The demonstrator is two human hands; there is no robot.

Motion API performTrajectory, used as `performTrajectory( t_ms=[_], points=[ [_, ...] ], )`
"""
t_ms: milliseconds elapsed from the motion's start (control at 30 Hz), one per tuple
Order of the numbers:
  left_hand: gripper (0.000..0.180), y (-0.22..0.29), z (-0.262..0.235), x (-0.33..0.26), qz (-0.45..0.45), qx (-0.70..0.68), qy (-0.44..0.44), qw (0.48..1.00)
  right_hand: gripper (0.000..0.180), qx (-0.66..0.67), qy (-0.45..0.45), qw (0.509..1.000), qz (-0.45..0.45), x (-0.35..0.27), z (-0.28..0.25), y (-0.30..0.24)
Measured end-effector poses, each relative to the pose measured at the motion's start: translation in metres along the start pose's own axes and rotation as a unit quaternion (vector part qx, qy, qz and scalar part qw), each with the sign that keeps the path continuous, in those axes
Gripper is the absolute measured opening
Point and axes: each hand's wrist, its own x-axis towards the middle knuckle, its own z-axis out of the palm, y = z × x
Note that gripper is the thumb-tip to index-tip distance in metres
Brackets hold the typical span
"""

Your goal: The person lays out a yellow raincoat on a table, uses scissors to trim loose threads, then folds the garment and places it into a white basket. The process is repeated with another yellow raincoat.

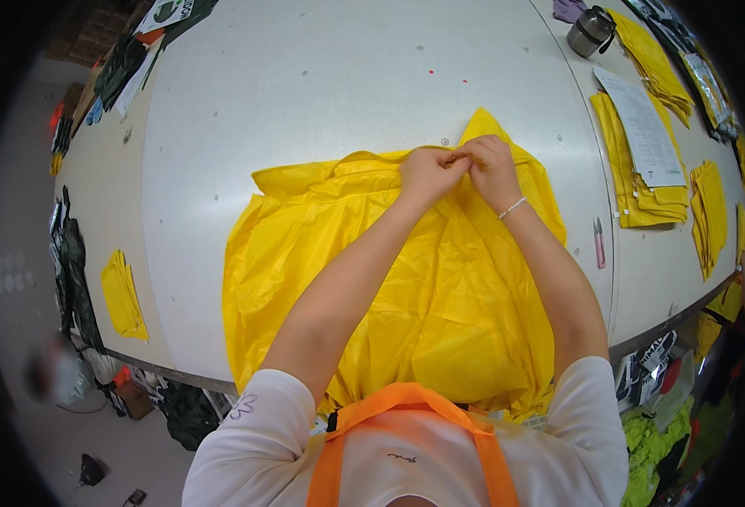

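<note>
A large yellow garment [339, 279] of thin, shiny fabric lies spread over the near part of the table and reaches its front edge, close to my body. My left hand [430, 176] and my right hand [492, 169] meet at its far edge, fingers closed on the fabric. Both pinch the band along that edge, fingertips nearly touching; exactly what sits between them is hidden. Right of my hands, a pointed yellow flap sticks up past the edge. A beaded bracelet circles my right wrist.
A pink-handled pair of snips [600, 245] lies right of the garment. Beyond are folded yellow pieces [626, 186] under a printed sheet [643, 127], and a steel flask [590, 32]. Another folded yellow piece [123, 296] lies at left. The pale table [347, 68] extends away from me.
</note>
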Motion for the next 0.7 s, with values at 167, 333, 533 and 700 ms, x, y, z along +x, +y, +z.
performTrajectory(
  t_ms=[167, 333, 533, 700],
  points=[
    [0.024, -0.017, -0.001, 0.009, -0.074, -0.144, 0.013, 0.987, 0.015, 0.083, -0.02, 0.994, 0.072, 0.005, -0.004, -0.015],
    [0.02, 0.001, -0.004, 0.003, -0.029, -0.028, 0.074, 0.996, 0.012, -0.013, -0.034, 0.999, 0.015, 0.0, -0.006, -0.005],
    [0.014, -0.004, -0.031, -0.016, 0.086, 0.268, 0.2, 0.938, 0.01, -0.032, -0.025, 0.999, 0.012, 0.001, -0.016, -0.003],
    [0.014, -0.032, -0.093, -0.049, 0.059, 0.351, 0.255, 0.899, 0.01, -0.046, 0.003, 0.998, 0.054, -0.008, -0.023, 0.012]
  ],
)
